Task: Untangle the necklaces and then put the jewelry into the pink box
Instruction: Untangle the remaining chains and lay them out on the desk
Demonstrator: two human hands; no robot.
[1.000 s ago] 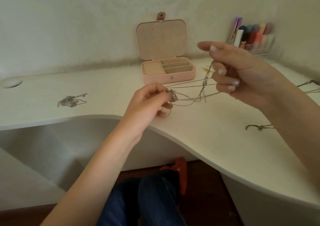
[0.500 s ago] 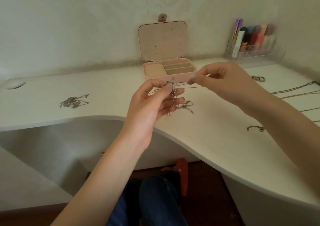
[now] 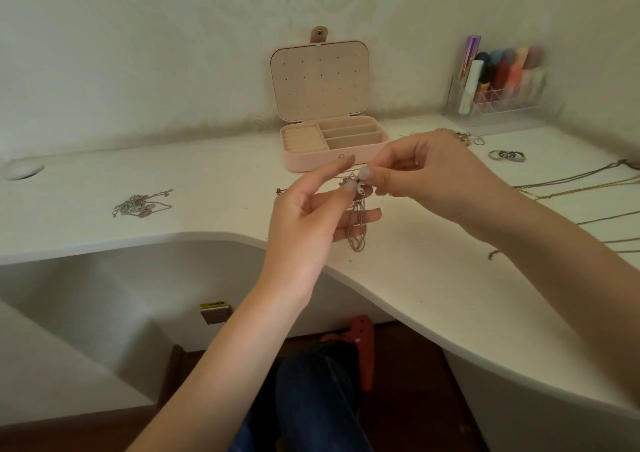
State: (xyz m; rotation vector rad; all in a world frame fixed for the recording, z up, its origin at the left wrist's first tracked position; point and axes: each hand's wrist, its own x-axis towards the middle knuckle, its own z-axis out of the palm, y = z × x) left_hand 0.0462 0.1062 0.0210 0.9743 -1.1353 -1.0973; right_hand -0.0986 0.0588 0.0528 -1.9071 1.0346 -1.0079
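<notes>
Your right hand [image 3: 433, 178] has dropped from its high, stretched-out pull and closed in on your left hand [image 3: 311, 216]; both now pinch the tangled necklace [image 3: 356, 219] at one knot above the surface [image 3: 433, 295], the slack chain hanging in loops instead of running taut between them. That reads as close knot-picking, so untangling is not finished. The pink box [image 3: 332, 146] stands open behind with bare compartments, while another silver chain [image 3: 142, 204], rings [image 3: 506, 155] and laid-out chains [image 3: 571, 185] wait.

both hands, left hand [image 3: 308, 216] and right hand [image 3: 429, 178], pinch a silver necklace tangle [image 3: 356, 223] above the desk [image 3: 450, 295], before the open pink box [image 3: 332, 146].
</notes>
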